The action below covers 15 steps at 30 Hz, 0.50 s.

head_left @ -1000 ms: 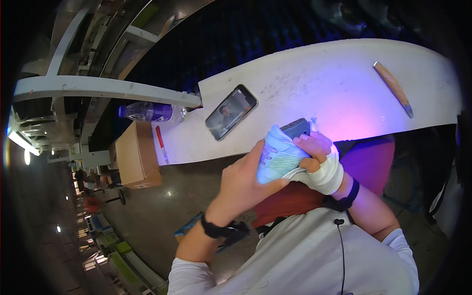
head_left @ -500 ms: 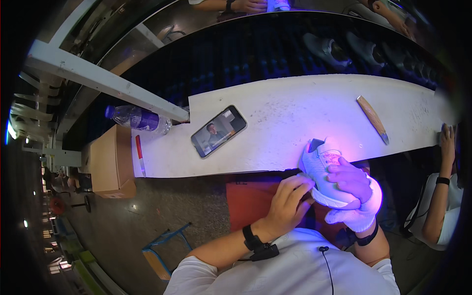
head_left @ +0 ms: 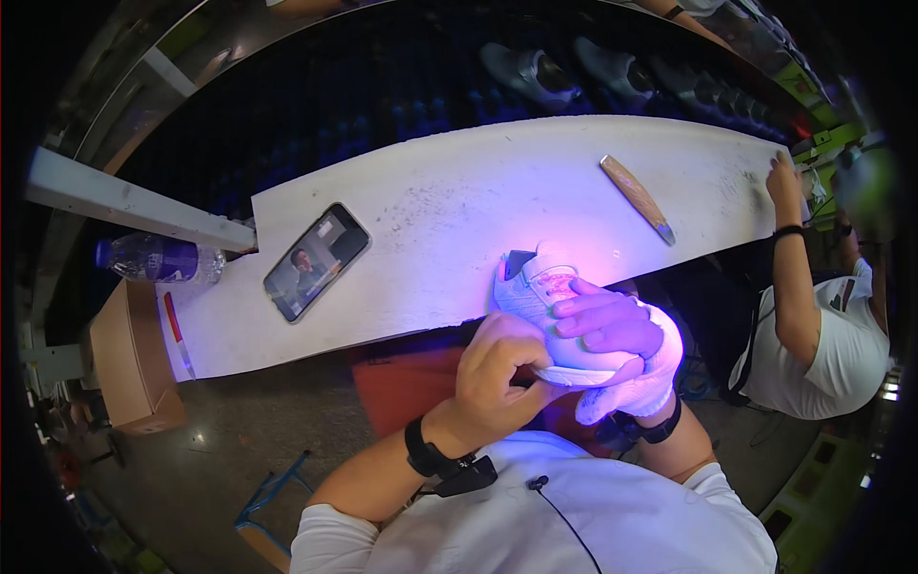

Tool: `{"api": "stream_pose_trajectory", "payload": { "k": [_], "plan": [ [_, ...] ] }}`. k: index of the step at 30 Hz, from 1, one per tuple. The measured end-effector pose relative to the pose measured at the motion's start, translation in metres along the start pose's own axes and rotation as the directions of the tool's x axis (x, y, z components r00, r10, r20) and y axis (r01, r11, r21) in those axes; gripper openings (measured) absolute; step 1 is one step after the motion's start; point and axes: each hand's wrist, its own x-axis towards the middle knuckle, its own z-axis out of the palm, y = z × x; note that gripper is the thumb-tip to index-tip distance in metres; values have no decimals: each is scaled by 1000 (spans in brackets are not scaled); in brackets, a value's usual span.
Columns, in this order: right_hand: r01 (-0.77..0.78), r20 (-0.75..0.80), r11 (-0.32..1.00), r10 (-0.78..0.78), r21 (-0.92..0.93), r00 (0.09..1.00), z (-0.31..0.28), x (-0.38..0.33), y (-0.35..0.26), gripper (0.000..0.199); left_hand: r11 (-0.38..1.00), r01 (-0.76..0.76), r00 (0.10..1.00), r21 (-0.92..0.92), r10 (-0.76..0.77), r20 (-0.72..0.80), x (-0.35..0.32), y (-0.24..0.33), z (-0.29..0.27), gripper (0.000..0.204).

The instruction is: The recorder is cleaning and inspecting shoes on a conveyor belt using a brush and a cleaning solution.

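A pale sneaker (head_left: pixel 522 300), lit by violet light, is held over the table's front edge with its toe end toward me. My right hand (head_left: pixel 622 344), in a white glove that leaves the fingers bare, wraps over the shoe's upper from the right. At the left side of the sole, my bare left hand (head_left: pixel 502 373) is closed, its thumb and forefinger pinching the sole's edge near the toe. Its other fingers are curled in. Whether anything small sits in that pinch is hidden.
On the white tabletop (head_left: pixel 430 220) lie a phone (head_left: pixel 317 263), a wooden-handled blade (head_left: pixel 638 200) and a red-handled knife (head_left: pixel 178 335). A plastic bottle (head_left: pixel 161 259) and cardboard box (head_left: pixel 139 364) are at left. More shoes (head_left: pixel 531 77) stand beyond on a dark conveyor. A co-worker (head_left: pixel 813 335) is at right.
The view has swung right, so the table and things on it shift left in the picture. My left hand has gone from loosely bent fingers beside the sole to a tighter pinch on its edge.
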Motion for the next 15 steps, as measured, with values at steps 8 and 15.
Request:
{"api": "stream_pose_trajectory", "payload": {
  "k": [8, 15],
  "plan": [
    [-42, -268, 992, 73, 117, 961, -15, -41, 20, 43, 965, 109, 987, 239, -133, 87, 10, 0, 22, 47],
    [-501, -198, 829, 550, 246, 812, -79, -82, 35, 47, 860, -125, 929, 494, -73, 362, 54, -12, 47, 48]
  ]
}}
